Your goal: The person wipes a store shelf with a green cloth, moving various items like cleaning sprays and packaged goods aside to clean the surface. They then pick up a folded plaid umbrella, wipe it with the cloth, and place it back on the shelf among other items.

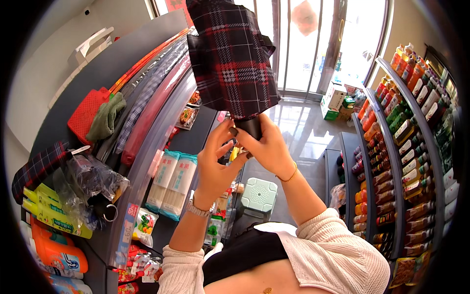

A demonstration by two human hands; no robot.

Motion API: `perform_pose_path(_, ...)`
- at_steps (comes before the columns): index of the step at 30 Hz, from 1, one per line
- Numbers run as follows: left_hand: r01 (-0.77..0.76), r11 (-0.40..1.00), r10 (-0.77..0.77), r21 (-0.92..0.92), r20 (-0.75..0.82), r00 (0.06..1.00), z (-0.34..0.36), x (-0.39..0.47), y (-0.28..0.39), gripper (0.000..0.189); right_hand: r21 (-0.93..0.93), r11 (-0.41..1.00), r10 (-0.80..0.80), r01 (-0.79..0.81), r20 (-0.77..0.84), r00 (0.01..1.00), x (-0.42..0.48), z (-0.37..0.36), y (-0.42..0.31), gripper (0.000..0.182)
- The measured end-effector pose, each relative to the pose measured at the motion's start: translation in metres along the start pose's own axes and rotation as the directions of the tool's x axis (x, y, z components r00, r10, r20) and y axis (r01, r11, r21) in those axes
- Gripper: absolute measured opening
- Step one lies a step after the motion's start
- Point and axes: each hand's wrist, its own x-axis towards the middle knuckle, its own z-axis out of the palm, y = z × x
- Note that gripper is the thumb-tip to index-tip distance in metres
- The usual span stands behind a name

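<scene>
A folded black umbrella (235,70) with red and white plaid fabric points upward and away in front of me, its canopy loosely gathered. My right hand (266,145) grips its dark handle (250,128) just below the fabric. Beside the handle, my left hand (220,158) has its fingers curled and parted; its fingertips are close to the handle, and I cannot tell whether they touch it. Another plaid umbrella (40,169) lies on the shelf at the far left, beside crumpled clear plastic wrapping (95,176).
More wrapped umbrellas (154,106), a red fly swatter (86,114) and a green cloth (106,117) lie on the left shelf top. Noodle packs (172,183) sit below. A pale green stool (259,194) stands on the floor. Bottle shelves (400,147) line the right; boxes (334,96) stand near the glass door.
</scene>
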Motion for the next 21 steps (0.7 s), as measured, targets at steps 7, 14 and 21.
perform_pose_path(7, 0.066, 0.925, -0.099, -0.375, -0.070, 0.993, -0.003, 0.041, 0.021, 0.061, -0.362, 0.917, -0.206, 0.169, -0.064, 0.977, -0.008, 0.009, 0.012, 0.042)
perform_pose_path(14, 0.256, 0.601, -0.389, -0.758, 0.003, 0.921, 0.006, 0.063, 0.014, 0.025, -0.159, 0.882, -0.459, 0.443, -0.084, 0.884, -0.024, 0.002, 0.015, 0.059)
perform_pose_path(21, 0.424, 0.401, -0.502, -0.812, 0.192, 0.843, 0.003, 0.062, -0.005, 0.023, 0.278, 0.938, -0.269, 0.205, 0.213, 0.939, -0.021, -0.012, 0.011, 0.072)
